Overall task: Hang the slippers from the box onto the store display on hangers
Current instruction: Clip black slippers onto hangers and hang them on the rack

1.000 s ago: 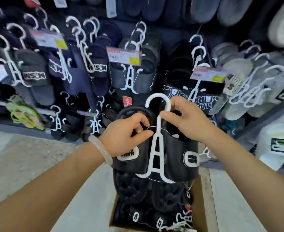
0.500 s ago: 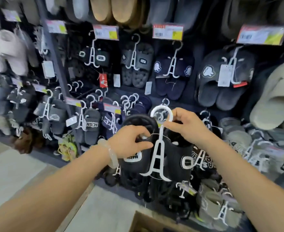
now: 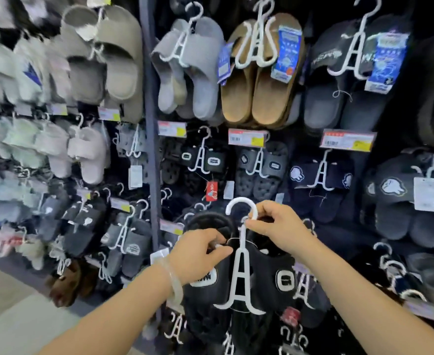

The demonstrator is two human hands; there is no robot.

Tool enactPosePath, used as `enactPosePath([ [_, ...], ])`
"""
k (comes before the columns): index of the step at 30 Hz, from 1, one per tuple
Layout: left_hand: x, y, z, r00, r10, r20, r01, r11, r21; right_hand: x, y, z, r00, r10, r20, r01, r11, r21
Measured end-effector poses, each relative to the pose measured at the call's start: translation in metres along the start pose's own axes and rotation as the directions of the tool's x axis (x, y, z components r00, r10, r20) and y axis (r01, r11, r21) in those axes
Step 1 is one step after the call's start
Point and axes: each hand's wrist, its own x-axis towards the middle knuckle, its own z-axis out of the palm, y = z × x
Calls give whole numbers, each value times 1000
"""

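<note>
Lifted clear of the box now, the black rubber slippers (image 3: 239,283) are hanging before the display wall (image 3: 148,149). Your right hand (image 3: 278,228) is pinching the white plastic hanger (image 3: 241,265) below its hook, keeping it free; your left hand (image 3: 198,252) is gripping and steadying the left slipper.
</note>
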Motion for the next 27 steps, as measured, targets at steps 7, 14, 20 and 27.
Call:
enactPosePath([
  [7,32,-87,-57,992,59,-115,-50,995,83,67,-27,81,997,31,-71,-27,998,48],
  [14,86,-131,-79,960,140,-243,-111,985,129,144,-33,104,995,47,-92,-48,999,-1],
  [20,165,-159,-85,974,122,-191,-122,992,11,223,-14,97,979,148,-140,-143,989,40],
  [27,256,-196,-82,990,68,-124,-87,983,-161,311,14,87,974,133,-183,-130,991,25],
])
